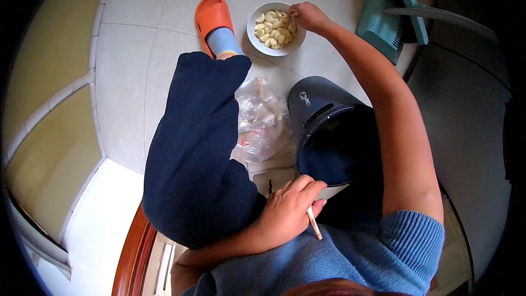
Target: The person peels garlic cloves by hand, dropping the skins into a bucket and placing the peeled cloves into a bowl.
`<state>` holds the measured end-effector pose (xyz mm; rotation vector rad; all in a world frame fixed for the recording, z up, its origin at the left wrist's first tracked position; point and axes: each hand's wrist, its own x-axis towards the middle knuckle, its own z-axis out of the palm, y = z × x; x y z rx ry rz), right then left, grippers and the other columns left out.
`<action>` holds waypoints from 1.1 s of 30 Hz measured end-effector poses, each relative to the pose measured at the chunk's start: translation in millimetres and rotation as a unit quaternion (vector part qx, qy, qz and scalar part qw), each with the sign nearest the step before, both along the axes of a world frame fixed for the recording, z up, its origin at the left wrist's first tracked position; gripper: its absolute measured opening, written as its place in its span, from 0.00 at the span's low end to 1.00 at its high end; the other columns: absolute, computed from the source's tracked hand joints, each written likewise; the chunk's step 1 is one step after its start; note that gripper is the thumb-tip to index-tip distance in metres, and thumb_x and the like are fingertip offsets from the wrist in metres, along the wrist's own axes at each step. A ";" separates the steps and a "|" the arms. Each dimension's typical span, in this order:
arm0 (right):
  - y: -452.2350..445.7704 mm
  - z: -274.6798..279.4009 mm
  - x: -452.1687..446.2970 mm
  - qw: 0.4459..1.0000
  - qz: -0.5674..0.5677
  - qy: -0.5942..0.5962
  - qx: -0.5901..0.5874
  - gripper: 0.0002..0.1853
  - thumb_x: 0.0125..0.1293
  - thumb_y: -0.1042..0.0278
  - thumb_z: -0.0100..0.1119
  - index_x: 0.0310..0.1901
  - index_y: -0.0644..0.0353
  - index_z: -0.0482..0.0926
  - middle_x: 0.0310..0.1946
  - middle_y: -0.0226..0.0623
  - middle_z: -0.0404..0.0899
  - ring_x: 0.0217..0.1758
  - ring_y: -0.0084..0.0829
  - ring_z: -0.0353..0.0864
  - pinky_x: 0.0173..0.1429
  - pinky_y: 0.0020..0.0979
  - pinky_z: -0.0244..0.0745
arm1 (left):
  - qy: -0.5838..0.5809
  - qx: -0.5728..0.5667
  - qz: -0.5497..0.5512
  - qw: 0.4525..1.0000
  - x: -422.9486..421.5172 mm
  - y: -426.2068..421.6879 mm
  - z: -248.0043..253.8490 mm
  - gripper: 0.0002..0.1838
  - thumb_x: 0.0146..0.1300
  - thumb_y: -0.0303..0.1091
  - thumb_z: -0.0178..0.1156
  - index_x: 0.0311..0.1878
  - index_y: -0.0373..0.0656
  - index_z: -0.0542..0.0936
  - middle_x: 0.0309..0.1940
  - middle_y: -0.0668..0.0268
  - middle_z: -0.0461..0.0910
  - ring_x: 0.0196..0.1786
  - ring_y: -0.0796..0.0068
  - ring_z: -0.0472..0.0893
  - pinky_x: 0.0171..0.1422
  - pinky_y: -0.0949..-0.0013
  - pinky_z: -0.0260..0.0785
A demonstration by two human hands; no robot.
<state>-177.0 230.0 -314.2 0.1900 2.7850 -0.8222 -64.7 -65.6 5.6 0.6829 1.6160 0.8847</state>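
A white bowl (250, 34) of peeled garlic cloves (274, 32) stands on the floor. My right hand (309, 16) reaches to its right rim, fingers pinched together over the cloves; whatever is between the fingertips is hidden. Close to my body, my left hand (287, 208) is closed around a thin pale stick-like handle (314, 223), whose other end is covered by the hand. Just past that hand a dark bin (323, 96) stands between my legs, its inside in shadow. A clear plastic bag (262, 126) with pale contents lies on the floor left of the bin.
My foot in an orange slipper (213, 16) is left of the bowl. At the upper right, a teal dustpan (378, 22) rests with a dark-bristled broom (411, 11). A dark grey surface (455, 104) borders the right side. Yellowish panels (55, 148) line the left.
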 end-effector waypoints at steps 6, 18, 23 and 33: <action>-26.3 0.0 -9.9 0.980 0.070 -0.086 0.167 0.08 0.54 0.68 0.52 0.32 0.58 0.81 0.31 0.44 0.81 0.36 0.44 0.81 0.39 0.42 0.77 | -0.021 -0.006 0.009 1.000 -8.6 -3.9 -4.5 0.16 0.53 0.32 0.62 0.45 0.40 0.74 0.39 0.57 0.73 0.38 0.57 0.77 0.42 0.61 0.71; -16.1 92.4 1.9 0.999 0.017 0.033 -0.009 0.09 0.51 0.68 0.60 0.32 0.63 0.76 0.28 0.45 0.78 0.32 0.45 0.78 0.40 0.40 0.74 | 0.022 0.053 0.099 0.993 1.2 -11.8 11.3 0.09 0.53 0.29 0.62 0.36 0.39 0.76 0.32 0.58 0.74 0.34 0.59 0.77 0.37 0.63 0.71; -60.2 243.8 63.5 0.972 -0.077 0.137 -0.176 0.07 0.57 0.74 0.62 0.37 0.64 0.76 0.26 0.32 0.78 0.25 0.17 0.75 0.29 0.19 0.73 | 0.041 0.136 0.219 0.965 5.8 -7.9 17.7 0.04 0.53 0.26 0.60 0.30 0.39 0.75 0.27 0.65 0.73 0.30 0.74 0.74 0.36 0.74 0.66; -153.8 371.0 229.0 0.804 -0.324 0.151 -0.476 0.08 0.59 0.71 0.62 0.36 0.64 0.75 0.27 0.29 0.78 0.26 0.15 0.75 0.29 0.17 0.71 | -0.075 0.296 0.273 0.913 19.5 11.4 35.9 0.20 0.60 0.30 0.59 0.55 0.35 0.70 0.42 0.64 0.76 0.38 0.82 0.75 0.45 0.78 0.68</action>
